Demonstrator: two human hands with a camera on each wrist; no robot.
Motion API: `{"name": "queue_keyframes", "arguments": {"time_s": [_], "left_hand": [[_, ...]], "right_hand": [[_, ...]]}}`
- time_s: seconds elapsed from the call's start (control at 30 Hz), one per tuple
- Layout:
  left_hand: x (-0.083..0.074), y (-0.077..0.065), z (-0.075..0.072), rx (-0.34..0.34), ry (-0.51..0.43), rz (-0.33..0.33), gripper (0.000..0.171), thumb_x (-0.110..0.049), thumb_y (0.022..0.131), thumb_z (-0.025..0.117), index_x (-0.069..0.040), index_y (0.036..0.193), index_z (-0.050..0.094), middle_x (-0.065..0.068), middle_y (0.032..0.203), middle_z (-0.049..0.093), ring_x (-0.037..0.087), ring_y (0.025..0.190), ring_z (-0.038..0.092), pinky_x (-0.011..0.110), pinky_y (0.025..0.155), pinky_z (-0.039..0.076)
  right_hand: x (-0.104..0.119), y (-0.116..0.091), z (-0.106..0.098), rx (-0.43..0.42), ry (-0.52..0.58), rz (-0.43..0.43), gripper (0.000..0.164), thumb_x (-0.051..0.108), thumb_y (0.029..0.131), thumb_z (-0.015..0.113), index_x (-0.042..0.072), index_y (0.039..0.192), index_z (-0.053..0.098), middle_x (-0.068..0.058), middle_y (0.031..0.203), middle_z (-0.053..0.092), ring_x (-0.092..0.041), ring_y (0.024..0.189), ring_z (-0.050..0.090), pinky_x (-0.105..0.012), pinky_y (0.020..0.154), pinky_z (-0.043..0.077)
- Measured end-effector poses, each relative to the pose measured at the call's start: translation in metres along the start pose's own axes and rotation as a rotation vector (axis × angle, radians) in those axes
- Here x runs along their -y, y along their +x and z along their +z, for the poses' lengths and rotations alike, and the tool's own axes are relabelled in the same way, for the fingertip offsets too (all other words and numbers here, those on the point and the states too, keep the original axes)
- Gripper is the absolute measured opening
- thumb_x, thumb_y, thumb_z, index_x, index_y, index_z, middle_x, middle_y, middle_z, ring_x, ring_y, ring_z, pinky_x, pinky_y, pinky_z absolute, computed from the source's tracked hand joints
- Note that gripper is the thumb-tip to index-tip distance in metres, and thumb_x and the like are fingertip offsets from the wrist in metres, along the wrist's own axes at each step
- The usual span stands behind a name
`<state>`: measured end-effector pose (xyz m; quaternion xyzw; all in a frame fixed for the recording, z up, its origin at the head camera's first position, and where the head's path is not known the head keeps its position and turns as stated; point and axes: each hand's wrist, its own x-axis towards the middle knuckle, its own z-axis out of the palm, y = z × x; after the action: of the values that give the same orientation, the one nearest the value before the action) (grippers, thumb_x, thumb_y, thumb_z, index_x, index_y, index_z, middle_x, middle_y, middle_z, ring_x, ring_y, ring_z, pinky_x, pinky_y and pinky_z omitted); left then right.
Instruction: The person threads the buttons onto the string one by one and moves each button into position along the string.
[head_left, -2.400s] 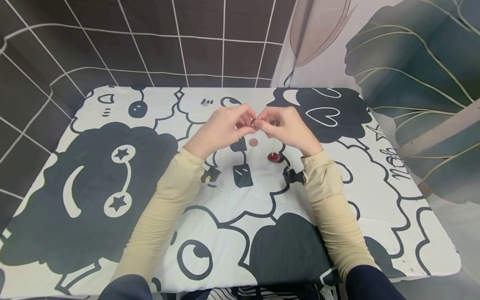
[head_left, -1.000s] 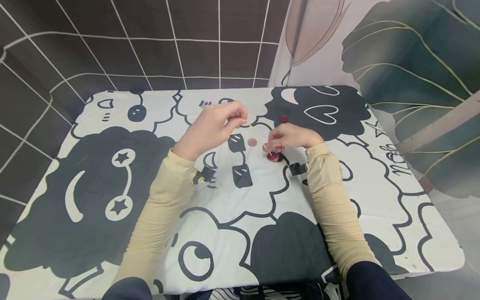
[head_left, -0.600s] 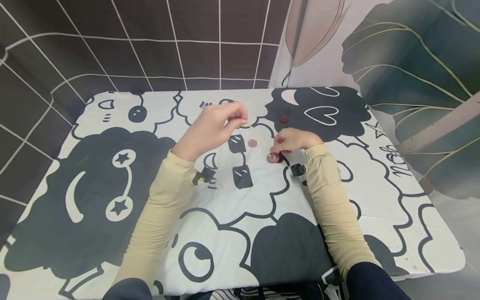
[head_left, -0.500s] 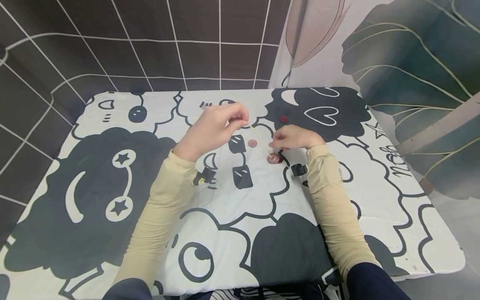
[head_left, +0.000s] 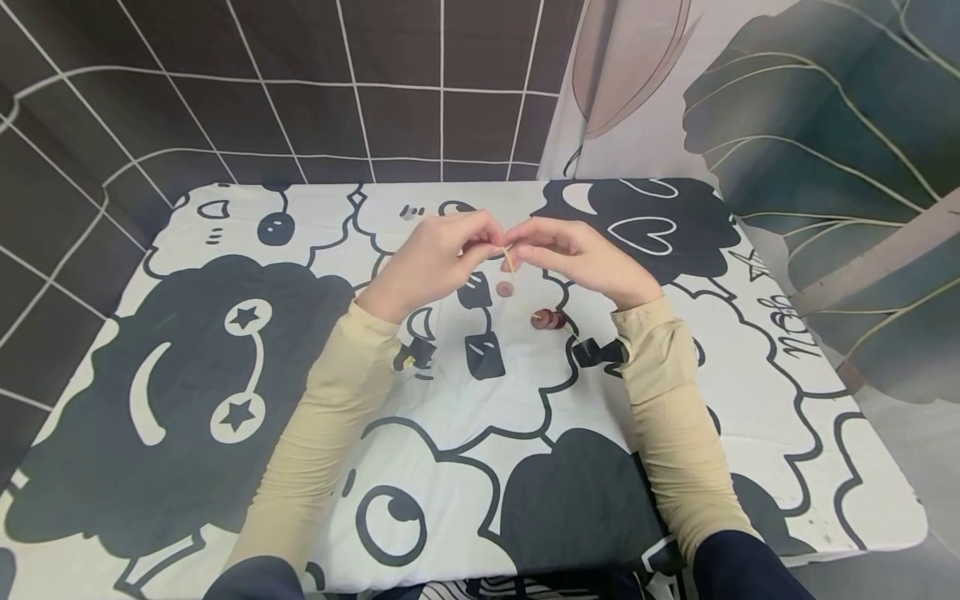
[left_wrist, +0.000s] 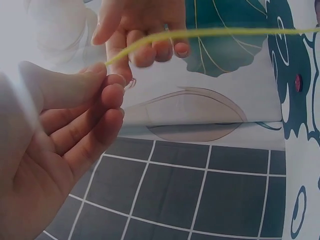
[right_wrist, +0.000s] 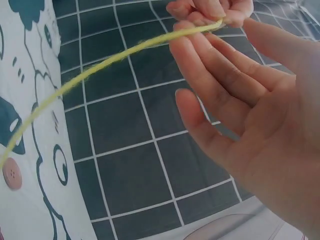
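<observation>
My left hand (head_left: 442, 258) pinches the end of a yellow yarn (left_wrist: 200, 33) between thumb and fingertips, raised over the table. Facing it, my right hand (head_left: 585, 254) has its fingers extended, and in the right wrist view the yarn (right_wrist: 115, 60) runs past its fingertips, the thumb standing apart. From the hands the yarn drops towards the table. A row of dark red and pinkish buttons (head_left: 547, 319) lies there, a bit of yarn trailing from its right end. A loose pink button (head_left: 505, 289) lies below the hands.
A single red button (left_wrist: 298, 83) lies on the dark printed patch at the back right, hidden behind my right hand in the head view. The tablecloth (head_left: 442, 533) has black-and-white cartoon prints. A dark gridded curtain (head_left: 405, 117) hangs behind the table.
My right hand has left the button row and risen leftwards to meet the left hand at the yarn's end. The left hand stays nearly in place, still pinching the yarn.
</observation>
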<state>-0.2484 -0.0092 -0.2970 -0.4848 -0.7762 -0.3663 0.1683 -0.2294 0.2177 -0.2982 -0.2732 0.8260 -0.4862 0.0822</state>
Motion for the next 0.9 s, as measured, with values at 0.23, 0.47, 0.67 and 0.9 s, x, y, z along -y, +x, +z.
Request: {"name": "queue_keyframes", "arguments": {"time_s": [0.23,0.47,0.67,0.9], "left_hand": [[0.002,0.001,0.004,0.011,0.002,-0.023,0.004,-0.005,0.091,0.064,-0.002,0.088,0.062,0.008,0.083,0.068,0.016,0.070,0.057,0.029,0.067,0.050],[0.009,0.004,0.009,0.300,-0.058,-0.311,0.025,-0.021,0.093,0.064,-0.005,0.110,0.057,0.010,0.104,0.067,0.021,0.096,0.063,0.036,0.087,0.051],[0.030,0.000,0.035,0.612,-0.017,-0.368,0.051,-0.030,0.093,0.061,-0.005,0.135,0.049,0.014,0.135,0.056,0.026,0.128,0.052,0.039,0.110,0.040],[0.048,-0.010,0.067,0.774,0.016,-0.300,0.057,-0.030,0.095,0.058,-0.011,0.146,0.042,0.011,0.160,0.028,0.026,0.146,0.032,0.041,0.121,0.024]], "right_hand": [[0.001,0.000,0.003,-0.101,-0.025,0.075,0.013,0.014,0.092,0.064,0.006,0.102,0.065,0.001,0.087,0.066,-0.015,0.080,0.059,-0.026,0.077,0.050],[0.001,0.000,0.001,-0.129,-0.070,0.118,0.007,0.014,0.092,0.064,0.008,0.095,0.066,0.004,0.085,0.065,-0.013,0.081,0.058,-0.025,0.075,0.048],[-0.002,0.000,0.001,-0.100,-0.084,0.109,0.010,0.014,0.092,0.063,0.006,0.096,0.066,0.006,0.081,0.064,-0.013,0.075,0.056,-0.024,0.075,0.047],[-0.003,0.000,0.000,-0.045,-0.147,0.079,0.010,0.014,0.093,0.062,0.006,0.097,0.065,0.007,0.083,0.066,-0.014,0.077,0.057,-0.024,0.075,0.047]]}}
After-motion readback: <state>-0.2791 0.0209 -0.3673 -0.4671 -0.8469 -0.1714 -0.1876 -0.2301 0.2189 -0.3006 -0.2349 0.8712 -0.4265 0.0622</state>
